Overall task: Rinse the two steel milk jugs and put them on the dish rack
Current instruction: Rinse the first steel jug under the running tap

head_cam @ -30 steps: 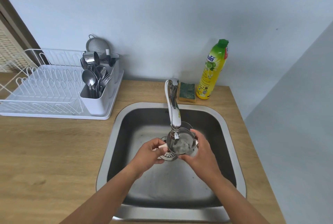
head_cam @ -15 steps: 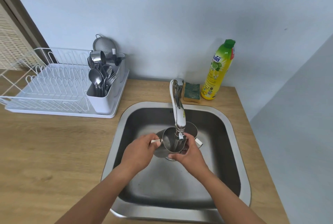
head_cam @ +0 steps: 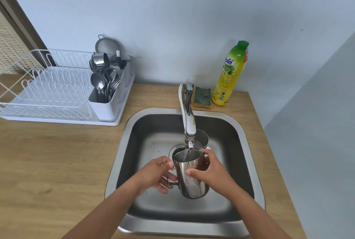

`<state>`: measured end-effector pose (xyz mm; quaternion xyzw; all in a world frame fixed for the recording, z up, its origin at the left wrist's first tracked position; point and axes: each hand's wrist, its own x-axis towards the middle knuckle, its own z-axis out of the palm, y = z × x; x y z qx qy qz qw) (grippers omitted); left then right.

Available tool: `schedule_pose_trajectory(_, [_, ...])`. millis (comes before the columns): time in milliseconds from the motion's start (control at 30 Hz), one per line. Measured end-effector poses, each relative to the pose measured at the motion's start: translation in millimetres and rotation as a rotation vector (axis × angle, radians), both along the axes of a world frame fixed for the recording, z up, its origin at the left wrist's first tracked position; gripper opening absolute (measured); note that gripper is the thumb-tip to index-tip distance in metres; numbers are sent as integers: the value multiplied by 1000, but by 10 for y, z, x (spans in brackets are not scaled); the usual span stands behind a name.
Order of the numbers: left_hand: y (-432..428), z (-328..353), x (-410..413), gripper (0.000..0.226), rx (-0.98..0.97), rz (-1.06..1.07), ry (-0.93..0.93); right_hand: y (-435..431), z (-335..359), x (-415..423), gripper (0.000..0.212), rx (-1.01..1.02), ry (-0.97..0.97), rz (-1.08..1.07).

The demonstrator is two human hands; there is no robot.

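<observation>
**Jug under running tap, held over sink**

Steel milk jug (head_cam: pixel 189 177) upright above the sink (head_cam: pixel 247 142), mouth directly below the faucet (head_cam: pixel 187 115) spout; water stream entering it. Left hand (head_cam: pixel 157 175) closed around the handle. Right hand (head_cam: pixel 208 169) wrapped on the jug's body. Second steel jug (head_cam: pixel 201 138) stands in the basin behind. White dish rack (head_cam: pixel 57 92) on the countertop (head_cam: pixel 57 161), left of sink, holding cutlery (head_cam: pixel 103 83).

Two bare forearms reach forward. The left hand (head_cam: pixel 156 174) curls its fingers in a grip; the right hand (head_cam: pixel 208 169) wraps around with thumb forward.
</observation>
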<state>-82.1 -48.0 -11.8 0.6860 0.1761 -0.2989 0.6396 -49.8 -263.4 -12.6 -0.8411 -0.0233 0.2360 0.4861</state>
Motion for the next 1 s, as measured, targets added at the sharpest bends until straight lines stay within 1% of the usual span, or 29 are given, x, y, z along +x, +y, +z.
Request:
schedule_pose_trajectory(100, [-74, -92, 22, 17, -140, 3, 23, -95, 82, 14, 84, -93, -81, 14])
schedule_pose_trajectory(200, [-169, -146, 72, 13, -199, 21, -12, -159, 133, 27, 90, -179, -184, 32])
schedule_pose_trajectory(333, [-239, -140, 153, 11, -218, 59, -78, -171, 166, 46, 86, -224, -304, 13])
schedule_pose_trajectory(467, [-239, -115, 211, 10, -183, 97, -171, -132, 198, 62, 85, -214, -357, -9])
schedule_pose_trajectory(667, [-173, -85, 242, 9, -66, 168, -291, -10, 90, 130, 89, -160, -338, -36])
schedule_pose_trajectory(800, [-106, -26, 230, 20, 55, 218, -360, 104, 7, 175, 86, -103, -294, -36])
schedule_pose_trajectory(867, [-36, -5, 219, 25, 169, 199, -403, 161, -16, 203, 86, -66, -262, -22])
schedule_pose_trajectory(900, [2, 7, 212, 23, 241, 176, -429, 193, -15, 213, 87, -50, -239, -15])
schedule_pose_trajectory(1000, [98, 88, 177, 9, 478, 114, -477, 278, -47, 233, 88, 13, -145, -6])
